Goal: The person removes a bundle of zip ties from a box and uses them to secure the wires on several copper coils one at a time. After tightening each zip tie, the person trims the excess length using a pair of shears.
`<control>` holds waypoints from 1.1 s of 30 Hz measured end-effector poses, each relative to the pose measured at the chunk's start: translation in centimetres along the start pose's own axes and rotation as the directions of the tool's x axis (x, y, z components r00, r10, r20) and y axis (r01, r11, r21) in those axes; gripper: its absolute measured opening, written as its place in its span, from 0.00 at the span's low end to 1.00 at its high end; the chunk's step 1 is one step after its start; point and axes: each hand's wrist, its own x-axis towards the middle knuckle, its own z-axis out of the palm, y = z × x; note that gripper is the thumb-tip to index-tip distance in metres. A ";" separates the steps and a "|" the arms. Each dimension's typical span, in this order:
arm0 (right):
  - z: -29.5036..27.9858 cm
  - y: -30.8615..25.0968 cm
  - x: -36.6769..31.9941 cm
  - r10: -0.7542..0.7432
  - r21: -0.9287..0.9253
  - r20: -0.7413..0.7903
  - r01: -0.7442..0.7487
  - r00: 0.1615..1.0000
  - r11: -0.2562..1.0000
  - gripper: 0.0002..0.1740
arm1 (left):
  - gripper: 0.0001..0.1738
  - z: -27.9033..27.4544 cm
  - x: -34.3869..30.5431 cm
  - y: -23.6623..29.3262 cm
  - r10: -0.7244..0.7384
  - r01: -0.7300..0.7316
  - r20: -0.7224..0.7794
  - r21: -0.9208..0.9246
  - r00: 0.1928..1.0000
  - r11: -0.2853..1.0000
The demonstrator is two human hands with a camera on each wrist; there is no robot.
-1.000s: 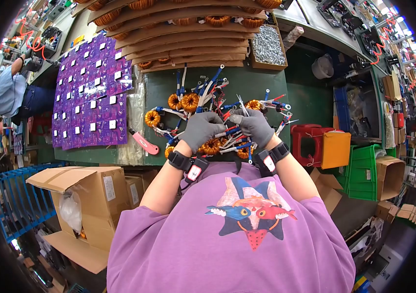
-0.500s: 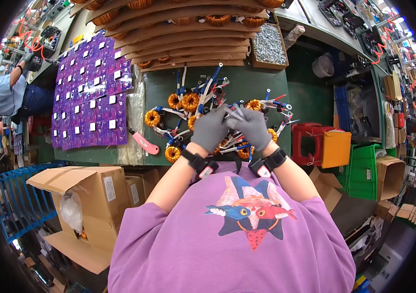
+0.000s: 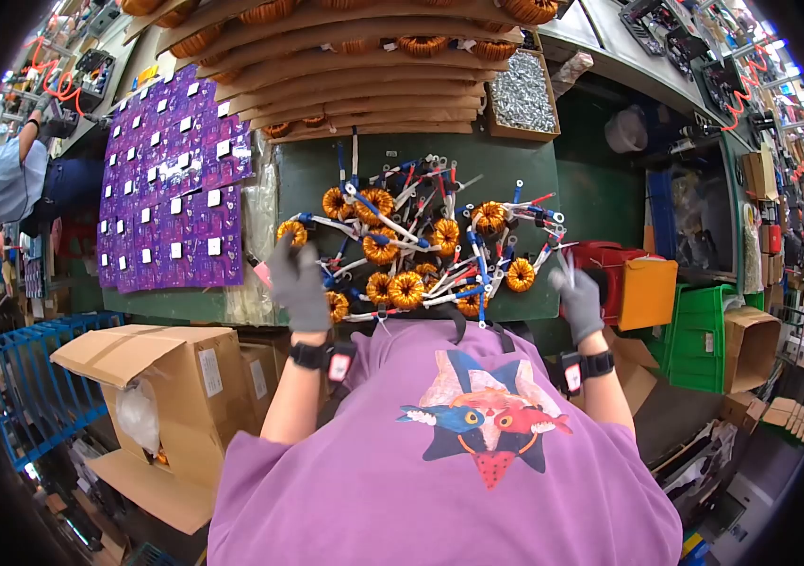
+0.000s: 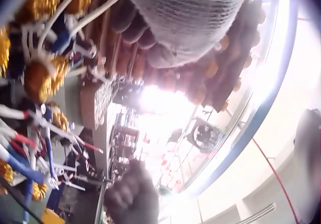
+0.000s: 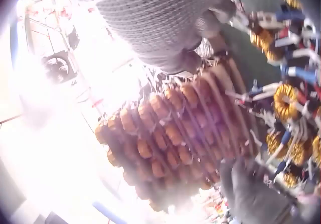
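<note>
Copper-wound ring coils [image 3: 406, 290] with blue, white and red leads [image 3: 482, 259] lie in a tangled heap on the green table [image 3: 326, 156]. My gloved left hand [image 3: 303, 288] is over the heap's left side, blurred, its fingers extended and holding nothing visible. Partly hidden beside it is a pink-handled cutter [image 3: 261, 273]. At the heap's right end, my gloved right hand [image 3: 581, 304] grips a slim, two-pronged metal tool [image 3: 567, 268], pointing up from its curled fingers. The right hand [image 4: 133, 194] looks fisted in the left wrist view.
Cardboard layers with coils [image 3: 364, 85] are stacked at the back, next to a box of small metal parts [image 3: 520, 90]. Purple sheets with white squares [image 3: 171, 189] cover the left side. A red stool [image 3: 600, 259] stands right; a person in light blue [image 3: 6, 184] works far left.
My hands were together over the middle of the heap and have parted, left hand toward the cutter, right hand to the right with the metal tool. More coils show between them.
</note>
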 end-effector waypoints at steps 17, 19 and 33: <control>7.6 2.3 6.3 -0.029 -0.143 0.073 0.039 0.997 0.989 0.34 | 0.31 3.5 -2.5 -3.0 -0.395 0.276 0.400 0.325 0.827 0.905; 7.8 1.6 9.4 -0.052 -0.084 0.065 0.057 0.997 0.995 0.32 | 0.31 4.9 -2.7 -1.9 -0.417 0.269 0.431 0.364 0.800 0.892; -4.3 2.4 24.1 -0.670 -0.550 0.095 0.600 0.736 0.581 0.19 | 0.32 5.2 -3.0 1.3 -0.359 0.077 0.595 0.445 0.719 0.892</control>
